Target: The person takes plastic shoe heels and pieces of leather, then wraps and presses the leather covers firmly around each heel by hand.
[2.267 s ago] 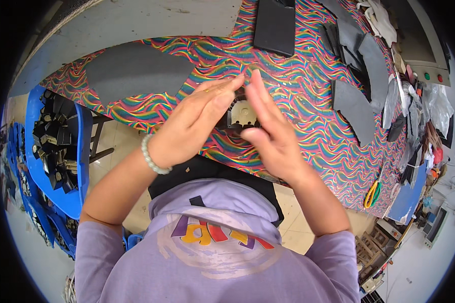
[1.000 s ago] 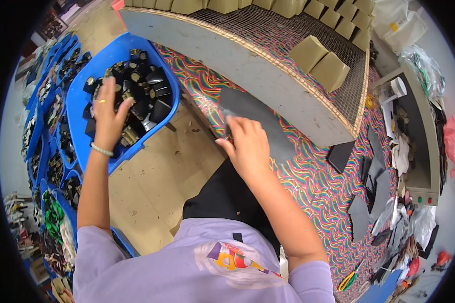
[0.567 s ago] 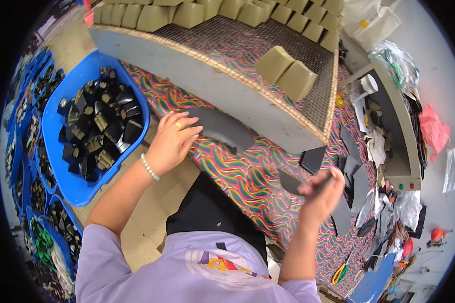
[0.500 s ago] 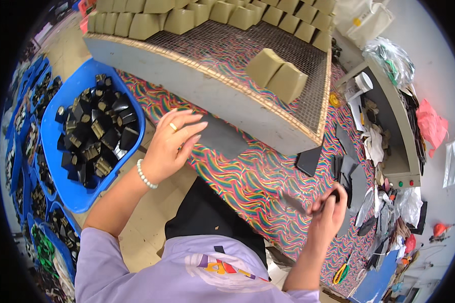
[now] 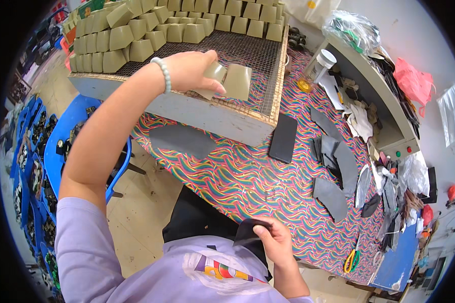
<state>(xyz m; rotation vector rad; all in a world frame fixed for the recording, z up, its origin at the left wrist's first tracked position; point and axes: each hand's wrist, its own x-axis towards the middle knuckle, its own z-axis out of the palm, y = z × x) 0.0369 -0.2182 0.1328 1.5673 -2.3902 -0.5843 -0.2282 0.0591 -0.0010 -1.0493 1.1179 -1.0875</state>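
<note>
My left hand (image 5: 192, 70) reaches over the front edge of a mesh-topped box (image 5: 220, 117), its fingers closed around an olive shoe heel (image 5: 215, 73). Just right of it, a second olive heel (image 5: 238, 83) stands alone on the mesh. Close to my body at the table's front edge, my right hand (image 5: 275, 241) pinches a thin, curved dark piece of leather (image 5: 247, 232) between thumb and fingers. The lower part of the heel in my left hand is partly hidden by the thumb.
Stacked olive heels (image 5: 182, 33) fill the back of the box. A blue basket (image 5: 53, 146) with black heels stands left, partly behind my arm. On the patterned table lie a dark phone-like slab (image 5: 284, 137), grey leather pieces (image 5: 331, 197), and yellow-green-handled scissors (image 5: 351, 261).
My left hand has moved up from above the table to the box and taken hold of a heel. My right hand has drawn left and nearer my body with the dark piece.
</note>
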